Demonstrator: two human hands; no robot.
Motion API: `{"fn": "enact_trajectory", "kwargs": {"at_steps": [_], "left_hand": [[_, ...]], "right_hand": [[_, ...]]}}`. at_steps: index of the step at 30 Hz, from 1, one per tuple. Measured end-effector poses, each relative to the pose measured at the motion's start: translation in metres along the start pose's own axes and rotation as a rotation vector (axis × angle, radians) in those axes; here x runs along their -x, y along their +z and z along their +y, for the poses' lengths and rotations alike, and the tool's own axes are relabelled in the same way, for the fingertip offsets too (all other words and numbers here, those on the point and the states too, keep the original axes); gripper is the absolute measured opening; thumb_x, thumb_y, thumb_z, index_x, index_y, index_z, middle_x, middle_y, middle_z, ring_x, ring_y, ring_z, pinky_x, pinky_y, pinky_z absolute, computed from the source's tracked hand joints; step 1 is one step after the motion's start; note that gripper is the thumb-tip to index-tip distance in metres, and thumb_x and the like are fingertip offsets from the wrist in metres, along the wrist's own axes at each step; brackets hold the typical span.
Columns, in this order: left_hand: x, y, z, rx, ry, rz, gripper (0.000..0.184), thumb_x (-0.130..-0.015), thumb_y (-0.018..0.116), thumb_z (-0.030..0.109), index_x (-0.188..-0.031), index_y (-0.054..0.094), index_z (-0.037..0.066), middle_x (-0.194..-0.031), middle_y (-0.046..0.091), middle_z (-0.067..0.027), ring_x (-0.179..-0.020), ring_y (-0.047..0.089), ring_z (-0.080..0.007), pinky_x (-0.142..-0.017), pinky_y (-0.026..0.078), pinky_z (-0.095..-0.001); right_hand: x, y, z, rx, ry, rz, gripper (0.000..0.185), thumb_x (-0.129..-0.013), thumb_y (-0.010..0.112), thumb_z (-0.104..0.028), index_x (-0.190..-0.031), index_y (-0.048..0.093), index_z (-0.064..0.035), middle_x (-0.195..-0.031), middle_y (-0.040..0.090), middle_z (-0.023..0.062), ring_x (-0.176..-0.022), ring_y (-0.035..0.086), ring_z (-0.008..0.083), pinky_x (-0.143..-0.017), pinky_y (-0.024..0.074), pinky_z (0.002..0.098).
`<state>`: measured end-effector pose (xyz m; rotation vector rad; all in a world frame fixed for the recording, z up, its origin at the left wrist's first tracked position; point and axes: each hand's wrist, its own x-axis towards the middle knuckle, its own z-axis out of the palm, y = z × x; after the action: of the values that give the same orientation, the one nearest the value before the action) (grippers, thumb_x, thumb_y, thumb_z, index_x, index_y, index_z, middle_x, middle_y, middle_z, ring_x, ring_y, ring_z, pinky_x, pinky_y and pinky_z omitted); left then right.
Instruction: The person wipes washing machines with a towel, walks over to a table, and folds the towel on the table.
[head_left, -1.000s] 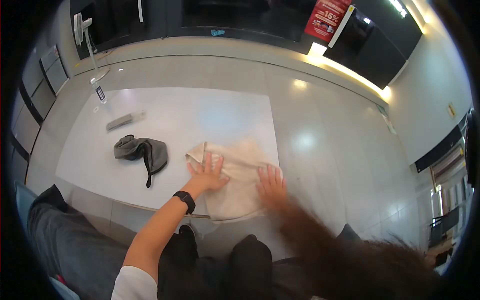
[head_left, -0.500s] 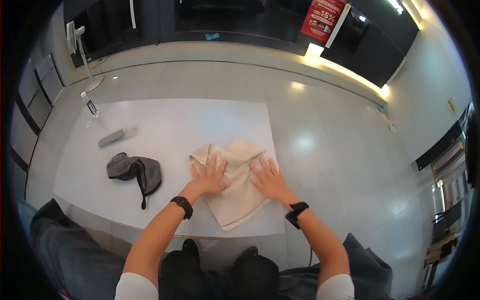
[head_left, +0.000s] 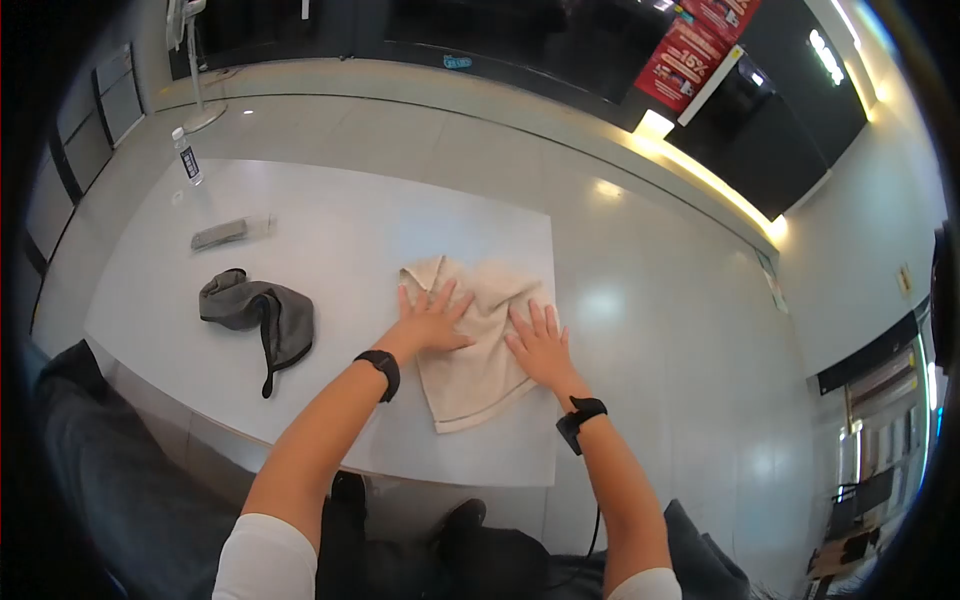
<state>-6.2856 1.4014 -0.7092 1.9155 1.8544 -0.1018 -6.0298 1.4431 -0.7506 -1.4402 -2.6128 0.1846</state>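
Note:
A beige towel (head_left: 470, 385) lies on the right part of the white table (head_left: 340, 220), with creases and a folded-over corner at its top left. My left hand (head_left: 430, 325) rests palm down on the towel's left side, fingers spread. On the right side of the same towel, close to the table's right edge, my right hand (head_left: 541, 348) also lies flat with its fingers apart. Neither hand grips anything. To the left sits a crumpled grey cloth (head_left: 262, 310) with black edging, apart from both hands.
A clear water bottle (head_left: 187, 158) stands at the table's far left corner. Nearer is a grey item in a clear wrapper (head_left: 222, 234). Beyond the table a white stand fan (head_left: 200, 110) stands on the tiled floor. Dark grey seating (head_left: 120, 480) is beside my legs.
The view has tilted and turned, so the table sits rotated in the picture. Both hands remain flat on the towel, which looks nearly the same.

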Motion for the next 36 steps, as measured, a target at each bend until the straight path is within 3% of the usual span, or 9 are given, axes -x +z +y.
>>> {"fn": "enact_trajectory", "kwargs": {"at_steps": [7, 10, 13, 17, 21, 25, 31, 34, 36], "left_hand": [[-0.030, -0.004, -0.005, 0.002, -0.007, 0.078, 0.086, -0.095, 0.050, 0.068, -0.168, 0.014, 0.039, -0.178, 0.002, -0.0039, -0.160, 0.007, -0.0459, -0.122, -0.007, -0.0705], [-0.028, -0.015, 0.005, 0.041, -0.025, 0.062, 0.087, -0.094, 0.051, 0.068, -0.168, 0.017, 0.037, -0.178, 0.004, -0.0039, -0.160, 0.008, -0.0452, -0.122, -0.007, -0.0707], [-0.032, -0.012, 0.002, 0.029, -0.019, 0.125, 0.089, -0.093, 0.053, 0.071, -0.168, 0.020, 0.037, -0.177, 0.007, -0.0047, -0.159, 0.010, -0.0462, -0.122, -0.006, -0.0718], [-0.036, 0.005, -0.006, 0.010, 0.034, 0.219, 0.084, -0.095, 0.049, 0.070, -0.167, 0.023, 0.037, -0.177, 0.009, -0.0051, -0.159, 0.013, -0.0463, -0.121, -0.006, -0.0730], [-0.032, 0.000, -0.001, 0.000, 0.009, 0.208, 0.081, -0.098, 0.048, 0.068, -0.168, 0.021, 0.037, -0.177, 0.010, -0.0044, -0.157, 0.019, -0.0472, -0.124, -0.002, -0.0686], [-0.030, 0.018, -0.003, 0.024, 0.018, 0.267, 0.086, -0.096, 0.052, 0.063, -0.169, 0.020, 0.029, -0.176, 0.012, -0.0093, -0.158, 0.014, -0.0462, -0.126, 0.001, -0.0654], [0.094, 0.054, -0.045, -0.034, 0.184, 0.164, 0.082, -0.099, 0.051, 0.057, -0.168, 0.024, 0.020, -0.176, 0.010, -0.0108, -0.159, 0.011, -0.0456, -0.126, 0.003, -0.0654], [0.175, 0.082, -0.095, -0.043, 0.182, 0.243, 0.076, -0.101, 0.051, 0.051, -0.165, 0.031, 0.017, -0.176, 0.014, -0.0124, -0.159, 0.014, -0.0433, -0.126, 0.008, -0.0637], [0.210, 0.110, -0.139, -0.110, 0.133, 0.442, 0.071, -0.100, 0.053, 0.049, -0.163, 0.037, 0.019, -0.173, 0.023, -0.0125, -0.158, 0.020, -0.0396, -0.126, 0.011, -0.0619]], "right_hand": [[-0.081, 0.020, 0.005, 0.078, 0.137, 0.104, 0.057, -0.104, 0.050, -0.050, -0.154, 0.050, -0.0219, -0.169, 0.030, 0.0151, -0.155, 0.021, 0.0476, -0.114, 0.0197, 0.0793], [-0.069, 0.026, 0.001, 0.123, 0.059, 0.171, 0.057, -0.104, 0.050, -0.046, -0.153, 0.050, -0.0179, -0.166, 0.035, 0.0170, -0.153, 0.025, 0.0493, -0.114, 0.0222, 0.0781], [-0.050, 0.034, 0.004, 0.206, -0.078, 0.138, 0.059, -0.104, 0.048, -0.046, -0.157, 0.045, -0.0185, -0.171, 0.023, 0.0166, -0.156, 0.018, 0.0489, -0.116, 0.0186, 0.0781], [-0.073, 0.010, 0.009, 0.077, -0.014, 0.025, 0.054, -0.105, 0.048, -0.042, -0.154, 0.048, -0.0181, -0.171, 0.023, 0.0168, -0.156, 0.020, 0.0477, -0.114, 0.0241, 0.0776], [-0.082, 0.032, 0.000, 0.222, 0.056, 0.200, 0.053, -0.105, 0.048, -0.039, -0.153, 0.049, -0.0165, -0.169, 0.029, 0.0149, -0.155, 0.023, 0.0464, -0.114, 0.0263, 0.0758], [-0.045, 0.038, -0.029, 0.240, -0.027, 0.144, 0.058, -0.101, 0.053, -0.040, -0.151, 0.052, -0.0105, -0.168, 0.033, 0.0150, -0.154, 0.026, 0.0476, -0.112, 0.0252, 0.0777], [0.054, 0.037, -0.108, 0.235, -0.196, 0.034, 0.059, -0.099, 0.054, -0.045, -0.147, 0.058, -0.0099, -0.166, 0.036, 0.0171, -0.155, 0.021, 0.0502, -0.112, 0.0213, 0.0790], [0.097, 0.038, -0.178, 0.195, -0.345, -0.114, 0.064, -0.098, 0.056, -0.047, -0.149, 0.055, -0.0084, -0.163, 0.038, 0.0193, -0.155, 0.018, 0.0511, -0.111, 0.0189, 0.0813], [0.110, 0.045, -0.233, 0.059, -0.470, -0.015, 0.060, -0.098, 0.056, -0.047, -0.144, 0.057, -0.0088, -0.160, 0.040, 0.0223, -0.153, 0.022, 0.0531, -0.108, 0.0222, 0.0822]]}}
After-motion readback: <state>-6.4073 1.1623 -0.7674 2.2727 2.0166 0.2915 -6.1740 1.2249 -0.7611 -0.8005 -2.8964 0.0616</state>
